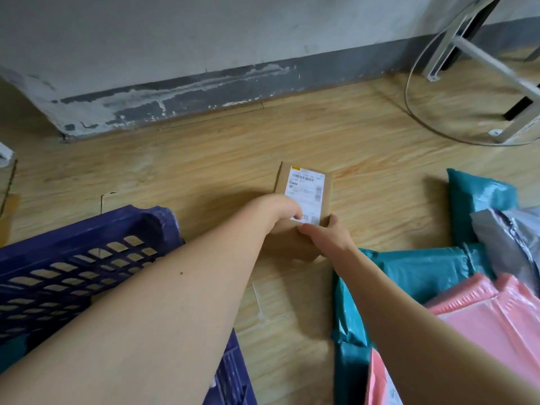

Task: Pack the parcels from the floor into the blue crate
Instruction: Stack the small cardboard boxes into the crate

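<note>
A small brown cardboard box (304,188) with a white shipping label lies on the wooden floor in the middle of the view. My left hand (277,210) grips its near left edge, fingers curled over the label. My right hand (327,233) grips the near right corner, thumb on top. The blue crate (84,244) with slotted walls stands at the lower left, under my left forearm. At the right lie teal mailers (418,273), pink mailers (491,311) and a grey mailer (508,238) in a loose pile.
A grey-and-white wall (204,54) runs along the back. White metal furniture legs (479,62) and a looping thin cable (415,112) occupy the top right. A piece of cardboard (7,211) shows at the far left edge.
</note>
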